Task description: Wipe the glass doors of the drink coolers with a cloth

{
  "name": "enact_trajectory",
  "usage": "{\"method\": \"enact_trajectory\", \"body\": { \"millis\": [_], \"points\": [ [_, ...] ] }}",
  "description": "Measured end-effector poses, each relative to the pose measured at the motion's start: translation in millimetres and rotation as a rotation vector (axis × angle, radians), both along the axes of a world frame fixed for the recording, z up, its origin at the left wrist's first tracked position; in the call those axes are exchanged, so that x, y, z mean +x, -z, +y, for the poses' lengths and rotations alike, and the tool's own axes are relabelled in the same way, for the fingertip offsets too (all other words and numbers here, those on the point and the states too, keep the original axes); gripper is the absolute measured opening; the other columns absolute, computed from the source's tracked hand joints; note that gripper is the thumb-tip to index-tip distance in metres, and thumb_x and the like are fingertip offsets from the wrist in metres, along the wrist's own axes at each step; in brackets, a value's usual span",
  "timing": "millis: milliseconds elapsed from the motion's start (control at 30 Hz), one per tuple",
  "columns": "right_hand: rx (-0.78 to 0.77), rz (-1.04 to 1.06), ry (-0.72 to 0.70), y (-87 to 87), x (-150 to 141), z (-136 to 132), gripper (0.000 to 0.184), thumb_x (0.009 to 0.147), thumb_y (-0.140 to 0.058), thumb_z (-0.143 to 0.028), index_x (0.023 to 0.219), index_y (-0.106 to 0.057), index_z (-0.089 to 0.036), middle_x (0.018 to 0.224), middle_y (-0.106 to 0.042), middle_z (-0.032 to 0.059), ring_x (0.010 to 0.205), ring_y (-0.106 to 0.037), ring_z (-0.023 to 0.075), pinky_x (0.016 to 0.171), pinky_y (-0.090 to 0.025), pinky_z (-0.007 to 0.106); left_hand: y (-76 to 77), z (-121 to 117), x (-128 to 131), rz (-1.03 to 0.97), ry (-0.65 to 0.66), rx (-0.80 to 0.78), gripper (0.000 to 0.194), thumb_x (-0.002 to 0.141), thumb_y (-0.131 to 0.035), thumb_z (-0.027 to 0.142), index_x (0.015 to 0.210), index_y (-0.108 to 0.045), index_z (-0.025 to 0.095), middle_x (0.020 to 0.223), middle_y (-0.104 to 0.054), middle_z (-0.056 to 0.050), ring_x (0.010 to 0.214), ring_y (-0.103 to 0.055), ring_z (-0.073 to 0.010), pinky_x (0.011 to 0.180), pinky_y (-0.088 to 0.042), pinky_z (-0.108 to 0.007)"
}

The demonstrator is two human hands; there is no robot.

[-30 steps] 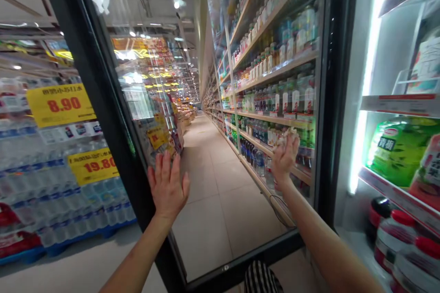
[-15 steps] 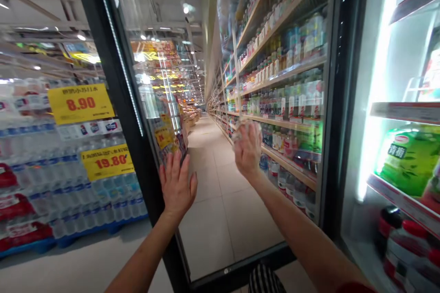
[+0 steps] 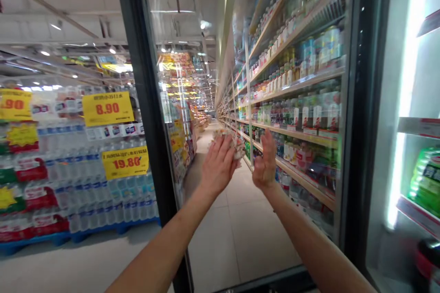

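My left hand (image 3: 217, 165) lies over a crumpled, light-coloured cloth (image 3: 237, 145) with a blurred pattern. Its fingers stretch across the cloth, which sits at the glass of a black-framed fridge door (image 3: 220, 233). Just to the right, my right hand (image 3: 266, 165) is raised with the fingers up and apart, holding nothing. A small gap separates it from the cloth. Whether the right hand touches the glass I cannot tell. Shelves of bottles appear in the glass behind both hands.
The door's black left edge (image 3: 146, 100) rises beside my left arm. Farther left stand stacked bottled-water packs (image 3: 85, 183) with yellow price signs (image 3: 108, 108). At the right are a lit fridge interior (image 3: 381, 183) and a green package (image 3: 428, 178) on its shelf.
The cloth has passed from my right hand to my left. My left hand moved right and slightly up from the door's left side; my right hand let go and shifted slightly right.
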State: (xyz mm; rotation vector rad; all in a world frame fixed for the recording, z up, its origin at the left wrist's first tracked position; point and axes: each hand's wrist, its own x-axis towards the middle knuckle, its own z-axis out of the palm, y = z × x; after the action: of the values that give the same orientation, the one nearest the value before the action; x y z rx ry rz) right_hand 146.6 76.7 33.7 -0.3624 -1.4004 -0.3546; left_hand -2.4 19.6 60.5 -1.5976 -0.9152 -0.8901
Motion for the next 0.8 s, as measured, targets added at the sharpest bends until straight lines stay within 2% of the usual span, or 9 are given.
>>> {"method": "enact_trajectory", "body": {
  "millis": [133,200,300,433,500,567,667,733,800],
  "points": [
    [-0.054,0.008,0.274,-2.9,17,27,0.052,0.088,-0.028,-0.030,0.139,-0.023,-0.024,0.147,-0.024,0.0092,0.136,-0.021,0.0252,0.108,-0.016,0.052,-57.3,-10,-28,-0.224,0.025,0.099,0.031,0.080,-0.048,0.020,0.110,-0.051,0.011,0.145,-0.024,-0.013,0.135,-0.021,-0.0245,0.107,-0.030,-0.039],
    [-0.066,-0.047,0.313,-0.1,15,29,0.051,0.087,-0.030,-0.031,0.138,-0.026,-0.025,0.146,-0.026,0.0083,0.136,-0.020,0.0251,0.108,-0.014,0.052,-72.7,-11,-36,-0.328,0.026,0.152,0.037,0.078,-0.047,0.015,0.115,-0.048,0.010,0.148,-0.015,-0.013,0.136,-0.017,-0.0240,0.108,-0.028,-0.039],
    [-0.062,-0.061,0.324,4.4,10,26,0.050,0.086,-0.032,-0.030,0.136,-0.030,-0.025,0.144,-0.030,0.0075,0.136,-0.020,0.0243,0.109,-0.013,0.051,-59.9,-7,-31,-0.197,0.015,0.111,0.049,0.077,-0.043,0.009,0.126,-0.039,0.011,0.145,-0.025,-0.013,0.136,-0.016,-0.0222,0.110,-0.024,-0.043],
    [-0.026,-0.082,0.324,6.6,11,26,0.048,0.087,-0.031,-0.029,0.134,-0.033,-0.024,0.142,-0.035,0.0082,0.136,-0.020,0.0234,0.109,-0.014,0.051,-16.4,-4,-23,0.405,0.094,-0.116,0.042,0.084,-0.038,0.011,0.125,-0.042,0.019,0.136,-0.043,-0.007,0.135,-0.020,-0.0162,0.110,-0.026,-0.040],
    [-0.009,-0.090,0.330,6.9,12,28,0.048,0.086,-0.032,-0.028,0.134,-0.034,-0.023,0.141,-0.036,0.0086,0.136,-0.021,0.0234,0.109,-0.015,0.050,-15.4,-6,-29,0.595,0.120,-0.178,0.038,0.086,-0.037,0.014,0.122,-0.045,0.023,0.132,-0.048,-0.001,0.133,-0.025,-0.0119,0.109,-0.028,-0.033],
    [-0.003,-0.088,0.334,7.1,12,29,0.047,0.086,-0.032,-0.028,0.133,-0.035,-0.022,0.141,-0.037,0.0088,0.135,-0.022,0.0235,0.109,-0.016,0.050,-32.1,-9,-40,0.533,0.079,-0.133,0.036,0.087,-0.038,0.015,0.121,-0.047,0.024,0.132,-0.048,-0.001,0.132,-0.027,-0.0125,0.108,-0.029,-0.033],
    [-0.001,-0.074,0.341,7.4,11,28,0.046,0.086,-0.034,-0.028,0.131,-0.038,-0.022,0.140,-0.038,0.0086,0.135,-0.024,0.0237,0.108,-0.017,0.051,-56.7,-12,-51,0.120,-0.015,0.091,0.039,0.084,-0.042,0.014,0.122,-0.047,0.020,0.139,-0.039,-0.008,0.135,-0.021,-0.0206,0.108,-0.027,-0.044],
    [-0.004,-0.075,0.347,7.6,11,28,0.045,0.085,-0.035,-0.027,0.130,-0.038,-0.022,0.140,-0.038,0.0084,0.135,-0.024,0.0238,0.108,-0.017,0.051,-52.0,-12,-49,0.029,-0.044,0.148,0.039,0.082,-0.046,0.017,0.122,-0.048,0.020,0.140,-0.036,-0.010,0.135,-0.019,-0.0239,0.107,-0.026,-0.047],
    [-0.009,-0.086,0.352,7.8,11,27,0.046,0.085,-0.036,-0.027,0.131,-0.038,-0.022,0.141,-0.037,0.0079,0.135,-0.023,0.0235,0.109,-0.016,0.050,-33.2,-12,-43,0.265,-0.054,0.051,0.040,0.082,-0.049,0.021,0.122,-0.048,0.021,0.139,-0.039,-0.009,0.134,-0.022,-0.0245,0.106,-0.027,-0.046]
  ]
}}
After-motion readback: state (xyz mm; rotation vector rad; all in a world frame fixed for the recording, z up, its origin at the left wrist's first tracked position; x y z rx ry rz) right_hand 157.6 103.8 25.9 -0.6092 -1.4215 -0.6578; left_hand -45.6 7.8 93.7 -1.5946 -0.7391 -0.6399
